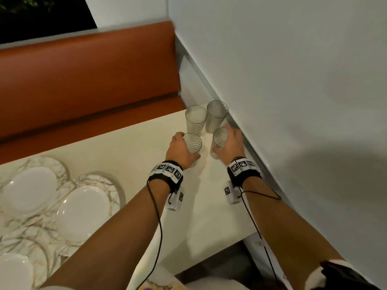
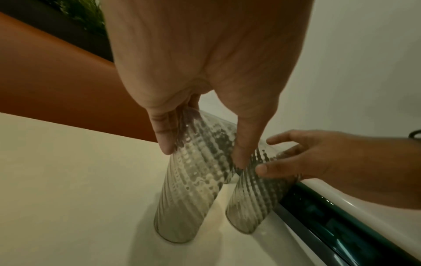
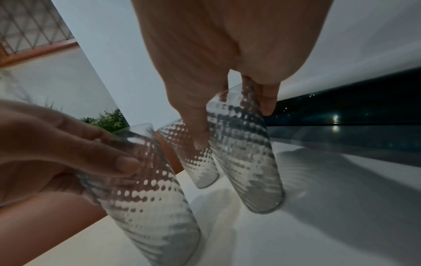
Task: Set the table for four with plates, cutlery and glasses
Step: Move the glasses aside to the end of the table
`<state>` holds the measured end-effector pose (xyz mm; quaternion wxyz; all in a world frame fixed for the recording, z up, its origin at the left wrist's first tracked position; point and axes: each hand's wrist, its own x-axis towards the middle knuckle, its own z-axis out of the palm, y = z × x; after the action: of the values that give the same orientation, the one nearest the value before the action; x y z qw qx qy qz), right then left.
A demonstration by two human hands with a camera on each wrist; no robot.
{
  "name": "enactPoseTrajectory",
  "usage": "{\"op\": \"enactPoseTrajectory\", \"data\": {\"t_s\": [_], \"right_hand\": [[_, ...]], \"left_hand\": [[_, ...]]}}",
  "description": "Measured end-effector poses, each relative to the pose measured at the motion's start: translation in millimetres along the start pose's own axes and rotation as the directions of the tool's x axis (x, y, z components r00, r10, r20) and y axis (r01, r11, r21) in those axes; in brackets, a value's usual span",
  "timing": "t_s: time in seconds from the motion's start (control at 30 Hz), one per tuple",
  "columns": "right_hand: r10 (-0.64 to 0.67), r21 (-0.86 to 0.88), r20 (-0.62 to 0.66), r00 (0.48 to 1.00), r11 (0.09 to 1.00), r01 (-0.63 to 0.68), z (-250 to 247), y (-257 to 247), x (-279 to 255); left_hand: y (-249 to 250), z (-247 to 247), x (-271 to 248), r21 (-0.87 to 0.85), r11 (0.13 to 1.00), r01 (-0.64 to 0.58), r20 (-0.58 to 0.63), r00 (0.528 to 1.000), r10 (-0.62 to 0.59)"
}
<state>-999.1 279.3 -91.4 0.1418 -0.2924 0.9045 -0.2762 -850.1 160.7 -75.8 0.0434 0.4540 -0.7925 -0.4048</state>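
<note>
Glasses, ribbed, four, clustered at the table's [image 1: 129, 147] 1 o'clock corner by the wall [image 1: 293, 80]. Left hand [image 1: 181, 150] grasps the near-left glass [image 1: 193, 146]; right hand [image 1: 231, 143] grasps the near-right glass [image 1: 218, 141]. Two far glasses [image 1: 195, 119] [image 1: 216, 114] stand free at 12. White plates, three, at 8 o'clock [image 1: 30, 190] [image 1: 82, 212] [image 1: 14, 273]. Bare tabletop lies between.

Four ribbed glasses [image 1: 195, 119] upright, clustered at table corner; white plates [image 1: 83, 212] well apart.

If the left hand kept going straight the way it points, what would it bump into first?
Probably the far-left ribbed glass, standing just beyond the near-left ribbed glass that the left hand already grips. Past it lies the table edge and orange bench. Depth is hard to judge.
</note>
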Motion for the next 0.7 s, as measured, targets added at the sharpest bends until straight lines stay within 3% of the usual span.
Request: {"op": "enactPoseTrajectory", "data": {"t_s": [0.23, 0.5, 0.7], "right_hand": [[0.031, -0.046, -0.182, 0.983, 0.998, -0.040, -16, 13, 6], [0.068, 0.079, -0.086, 0.994, 0.995, -0.061, -24, 15, 25], [0.085, 0.103, -0.048, 0.995, 0.991, -0.080, -22, 15, 29]], "left_hand": [[16, 31, 14, 0.015, 0.998, -0.062, -0.038, 0.997, 0.062], [29, 51, 17, -0.092, 0.996, -0.015, -0.112, 0.994, 0.005], [32, 50, 22, -0.109, 0.993, -0.039, -0.087, 0.996, 0.030]]}}
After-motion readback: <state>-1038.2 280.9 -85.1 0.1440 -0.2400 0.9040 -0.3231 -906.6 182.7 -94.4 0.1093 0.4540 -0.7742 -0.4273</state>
